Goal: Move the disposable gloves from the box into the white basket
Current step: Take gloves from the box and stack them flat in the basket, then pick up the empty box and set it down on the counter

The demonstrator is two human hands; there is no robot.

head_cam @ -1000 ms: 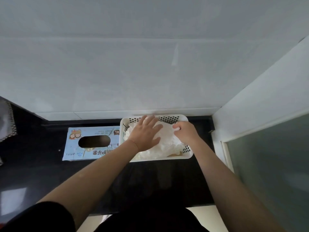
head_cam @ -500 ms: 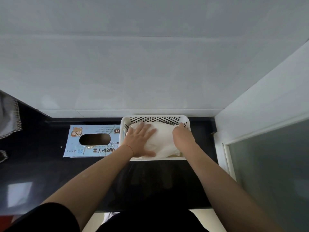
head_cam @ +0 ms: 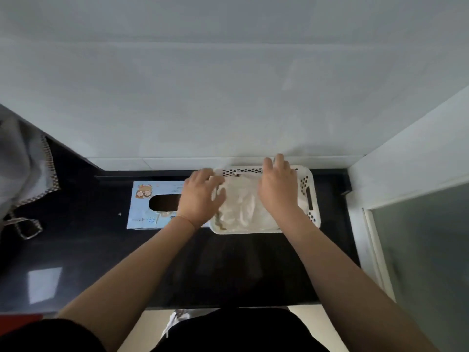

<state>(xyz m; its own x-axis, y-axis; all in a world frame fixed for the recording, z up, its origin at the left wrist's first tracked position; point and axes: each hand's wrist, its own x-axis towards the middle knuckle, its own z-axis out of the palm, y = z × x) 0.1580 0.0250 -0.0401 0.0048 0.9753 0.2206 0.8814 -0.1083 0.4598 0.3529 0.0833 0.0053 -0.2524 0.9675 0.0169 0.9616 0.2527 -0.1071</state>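
A white perforated basket (head_cam: 311, 196) sits on the black counter against the back wall. A crumpled pile of translucent white disposable gloves (head_cam: 241, 207) fills it. My right hand (head_cam: 278, 189) lies flat over the pile's right side, fingers spread and reaching the basket's far rim. My left hand (head_cam: 200, 196) hovers at the basket's left edge with fingers apart, its fingertips at the gloves. The light blue glove box (head_cam: 144, 207) lies flat to the left of the basket, its dark oval opening facing up; my left hand covers its right end.
The black counter (head_cam: 76, 250) ends at a white tiled wall behind and a white wall with a frosted glass panel (head_cam: 418, 250) on the right. A grey cloth with a checked border (head_cam: 22, 174) hangs at the far left.
My left hand has lifted off the glove pile and moved left to the basket's edge. My right hand has slid from the right edge onto the pile and toward the far rim.
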